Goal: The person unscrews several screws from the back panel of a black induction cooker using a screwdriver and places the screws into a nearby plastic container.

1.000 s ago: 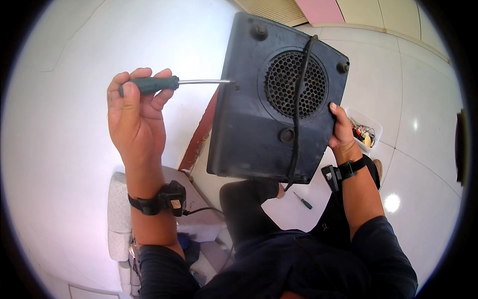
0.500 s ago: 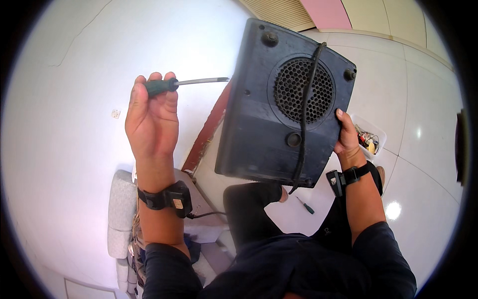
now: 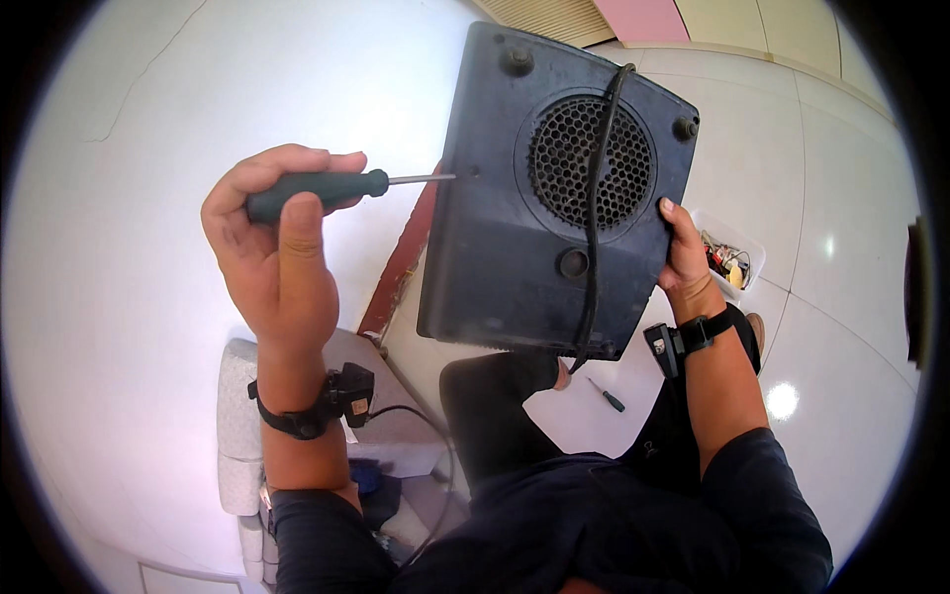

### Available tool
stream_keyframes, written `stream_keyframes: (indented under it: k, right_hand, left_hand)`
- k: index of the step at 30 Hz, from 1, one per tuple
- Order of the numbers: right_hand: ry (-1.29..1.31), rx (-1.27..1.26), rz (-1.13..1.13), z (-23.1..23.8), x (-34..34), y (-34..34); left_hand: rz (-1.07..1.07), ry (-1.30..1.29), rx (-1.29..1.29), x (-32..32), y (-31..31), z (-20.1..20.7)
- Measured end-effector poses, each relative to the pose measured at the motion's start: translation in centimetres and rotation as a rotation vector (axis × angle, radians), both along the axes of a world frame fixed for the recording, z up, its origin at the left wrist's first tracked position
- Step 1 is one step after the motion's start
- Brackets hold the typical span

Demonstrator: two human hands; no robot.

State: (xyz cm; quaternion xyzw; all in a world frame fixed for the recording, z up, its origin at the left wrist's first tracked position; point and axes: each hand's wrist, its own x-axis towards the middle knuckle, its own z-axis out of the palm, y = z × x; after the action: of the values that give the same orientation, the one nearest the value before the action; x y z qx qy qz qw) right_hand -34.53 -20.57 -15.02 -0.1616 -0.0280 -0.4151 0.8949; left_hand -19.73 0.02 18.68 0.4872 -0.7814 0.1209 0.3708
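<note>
A black induction cooker [image 3: 515, 267] is held up with its underside facing me, showing a round honeycomb fan grille, stubby feet and small screw holes. Its black power cord [image 3: 594, 198] hangs across the grille. My right hand [image 3: 685, 247] grips the cooker's right edge, thumb on the underside and the other fingers mostly hidden behind. On the left, my left hand [image 3: 282, 238] is closed around the green handle of a screwdriver [image 3: 327, 188]. The shaft points right, its tip overlapping the cooker's left part just short of a screw hole; whether it touches I cannot tell.
A second, smaller green screwdriver [image 3: 607, 396] lies on a pale surface between my legs. Beyond my right wrist stands a white plastic box [image 3: 757, 259] of mixed small items. A grey sofa [image 3: 240, 426] is at lower left, beside the white wall [image 3: 109, 247].
My left hand has turned and regripped the screwdriver, with its tip now over the cooker's left part instead of short of its edge. The cooker has shifted slightly left and up.
</note>
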Motion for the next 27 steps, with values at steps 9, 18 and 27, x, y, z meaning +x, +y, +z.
stream_keyframes:
  k: [9,18,27]
  right_hand:
    - [0.027,0.002,-0.021,0.3,-0.1,0.1]
    - [-0.022,-0.037,0.023,-0.9,0.1,-0.5]
    - [0.004,-0.020,-0.011,0.3,-0.1,0.1]
  left_hand:
    - [-0.105,-0.170,0.059,-0.5,-1.6,-0.6]
    - [-0.034,-0.253,0.078,-0.9,-2.4,-1.4]
    - [0.018,-0.431,0.000,-1.2,-3.4,-2.5]
